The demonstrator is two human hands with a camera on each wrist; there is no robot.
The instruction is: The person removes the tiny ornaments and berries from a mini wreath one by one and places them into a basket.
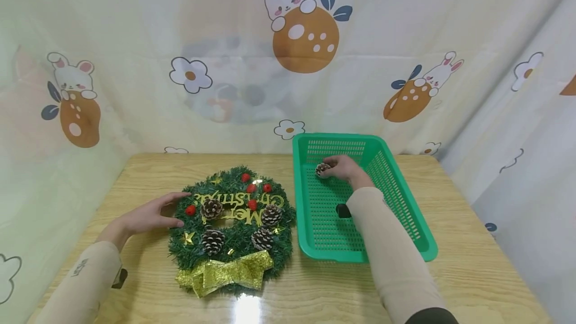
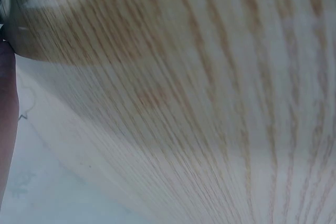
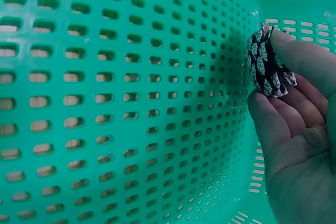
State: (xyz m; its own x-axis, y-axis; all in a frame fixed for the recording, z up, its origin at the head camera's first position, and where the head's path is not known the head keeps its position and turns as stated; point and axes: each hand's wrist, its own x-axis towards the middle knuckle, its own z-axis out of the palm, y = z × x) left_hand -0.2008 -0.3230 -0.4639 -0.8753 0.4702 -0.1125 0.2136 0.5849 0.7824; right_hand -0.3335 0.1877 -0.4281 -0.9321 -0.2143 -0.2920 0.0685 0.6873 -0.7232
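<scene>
Inside the green basket [image 1: 300, 204], my right hand [image 1: 344, 169] grips a pine cone [image 1: 322, 169] with white-tipped scales. In the right wrist view the thumb and fingers hold that pine cone [image 3: 266, 61] close to the basket floor [image 3: 157, 93]. My left hand [image 1: 153, 212] touches the left edge of a green Christmas wreath [image 1: 234, 244], thumb and fingers spread. The wreath carries several pine cones, red berries [image 1: 246, 177], gold lettering [image 1: 234, 200] and a gold bow [image 1: 236, 271]. Only a sliver of the left hand [image 2: 7, 103] shows in the left wrist view.
Wreath and basket lie side by side on a wooden table [image 1: 148, 179]. A patterned curtain [image 1: 225, 24] hangs behind the table and along both sides. The basket's raised rim [image 1: 416, 209] surrounds the right hand. A bright glare falls near the table's front.
</scene>
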